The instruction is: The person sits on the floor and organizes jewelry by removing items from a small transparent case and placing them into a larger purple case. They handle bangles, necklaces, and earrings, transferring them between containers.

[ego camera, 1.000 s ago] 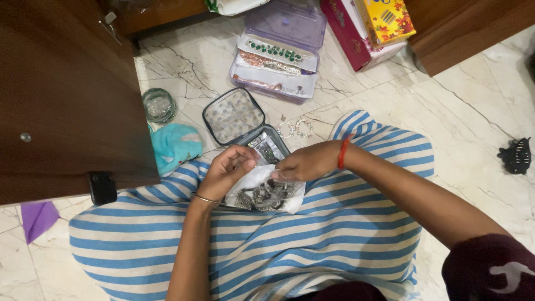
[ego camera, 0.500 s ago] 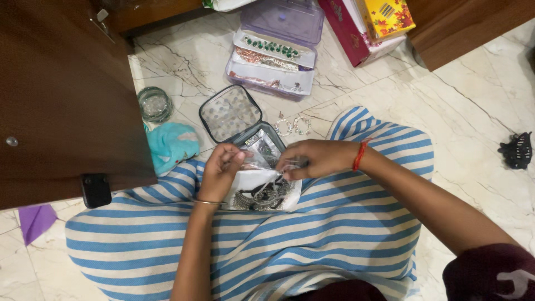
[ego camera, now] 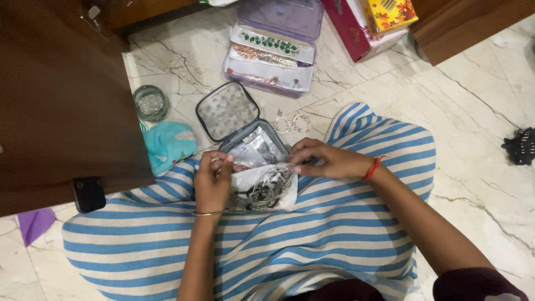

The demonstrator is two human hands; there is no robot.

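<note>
The left hand (ego camera: 213, 179) pinches the top edge of a small clear plastic pouch (ego camera: 262, 187) between thumb and fingertips, and the right hand (ego camera: 326, 160) pinches the same edge at its other end, so the mouth of the pouch is stretched taut between them. The pouch lies on the person's lap, on blue-and-white striped cloth (ego camera: 312, 234), which carries the weight of the dark silver-toned jewellery (ego camera: 262, 195) bunched inside it. Just beyond the hands an open grey zip case (ego camera: 231, 114) rests on the marble floor (ego camera: 473, 122), its lid tipped back so more packets show within. A pair of hoop earrings (ego camera: 292, 122) lies beside the case. Farther off stands an open lilac jewellery box (ego camera: 273, 53) with necklaces laid across it.
</note>
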